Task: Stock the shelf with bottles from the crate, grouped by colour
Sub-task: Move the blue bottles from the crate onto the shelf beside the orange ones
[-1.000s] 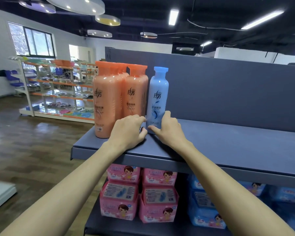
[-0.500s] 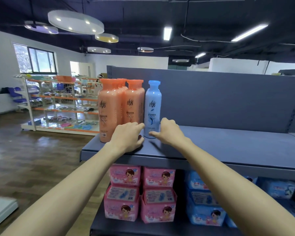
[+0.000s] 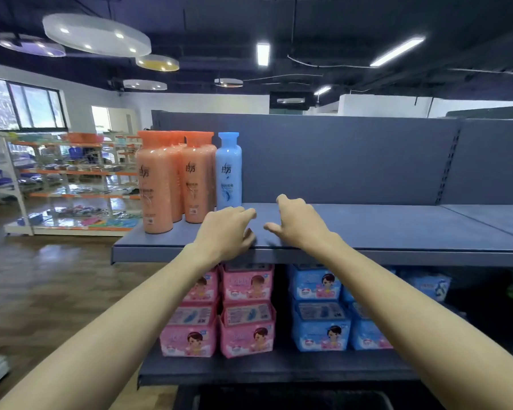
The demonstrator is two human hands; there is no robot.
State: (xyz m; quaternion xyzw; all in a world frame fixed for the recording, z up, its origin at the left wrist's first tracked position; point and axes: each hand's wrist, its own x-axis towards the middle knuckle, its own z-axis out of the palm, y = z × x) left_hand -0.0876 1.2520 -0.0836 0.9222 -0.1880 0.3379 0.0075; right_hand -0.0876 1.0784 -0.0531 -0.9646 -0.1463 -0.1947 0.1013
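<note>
- Two hands, left hand (image 3: 227, 232) and right hand (image 3: 298, 223), hover empty over the shelf (image 3: 367, 229) front, fingers loosely curled, gripping nothing.
- One blue bottle (image 3: 228, 173) stands upright just beyond them, beside the orange bottles (image 3: 175, 179) at the left end.
- Judgement: stocking has barely begun; most of the shelf lies bare.
- The crate is not in view.
- Pink packs (image 3: 246, 312) and blue packs (image 3: 320, 312) fill the tier below; nothing obstructs.

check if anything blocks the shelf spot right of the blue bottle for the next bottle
Nothing visible does. The shelf is bare to the right of the blue bottle. Only the left hand and right hand hover over its front edge, holding nothing.
</note>
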